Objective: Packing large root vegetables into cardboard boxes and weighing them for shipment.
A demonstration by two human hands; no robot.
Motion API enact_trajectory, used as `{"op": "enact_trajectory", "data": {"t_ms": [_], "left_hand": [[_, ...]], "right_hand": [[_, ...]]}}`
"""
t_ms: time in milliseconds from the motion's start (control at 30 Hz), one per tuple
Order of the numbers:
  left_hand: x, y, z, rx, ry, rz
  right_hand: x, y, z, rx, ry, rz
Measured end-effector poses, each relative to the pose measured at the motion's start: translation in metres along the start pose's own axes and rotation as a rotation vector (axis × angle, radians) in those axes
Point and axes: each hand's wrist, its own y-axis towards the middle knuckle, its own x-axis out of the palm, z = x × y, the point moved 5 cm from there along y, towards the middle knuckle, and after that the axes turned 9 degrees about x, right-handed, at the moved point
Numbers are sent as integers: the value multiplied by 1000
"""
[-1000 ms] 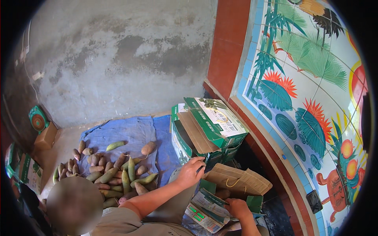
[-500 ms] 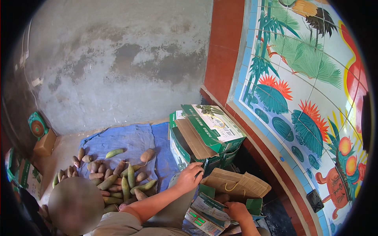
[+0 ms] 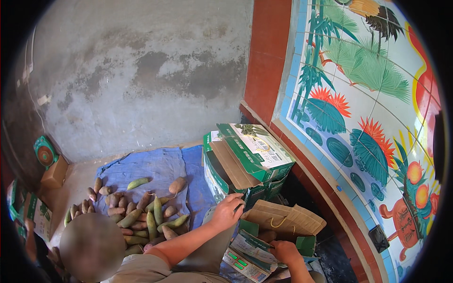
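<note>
Step in hand, judged from posture: an open carton is held by its edge beside a scale. The person's left hand is raised near a green-and-white carton, its fingers together around a small dark object, too small to identify; contact with that carton cannot be confirmed. At right, the right hand appears clamped on the printed flap of the open carton. In the inspector's judgement, the next move calls for a light, steady grip on this flap, since pressing down could disturb a reading.

Condition, left to right: a loose heap of brown and green vegetables lies on a blue sheet; the brown pieces are mostly plump and dull-skinned, the green ones longer and smoother. The scale shows green-lit displays at the near side of the open carton; whether it bears the carton cannot be told. The open carton's tall brown panel leans outward, creased, with a yellow cord; at least one brown vegetable lies inside, the remaining contents hidden
</note>
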Motion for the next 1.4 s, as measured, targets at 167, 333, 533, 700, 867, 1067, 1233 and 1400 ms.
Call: {"op": "enact_trajectory", "data": {"t_ms": [167, 333, 533, 700, 867, 1067, 1233, 1400], "left_hand": [[0, 0, 0, 0, -5, 0], [0, 0, 1, 3, -1, 0], [-1, 1, 3, 4, 6, -7], [-1, 1, 2, 16, 11, 1], [0, 1, 2, 12, 12, -4], [1, 0, 1, -26, -14, -27], [1, -1, 1, -17, -5, -24], [2, 0, 1, -15, -6, -27]], "right_hand": [[0, 0, 0, 10, -15, -9], [0, -1, 0, 8, -16, -11], [1, 0, 0, 13, 2, -9], [-2, -1, -2, 31, 11, -33], [-1, -2, -2, 20, -17, -28], [3, 0, 1, 12, -41, -34], [3, -1, 1, 11, -2, -12], [5, 0, 3, 21, -9, -31]]}}
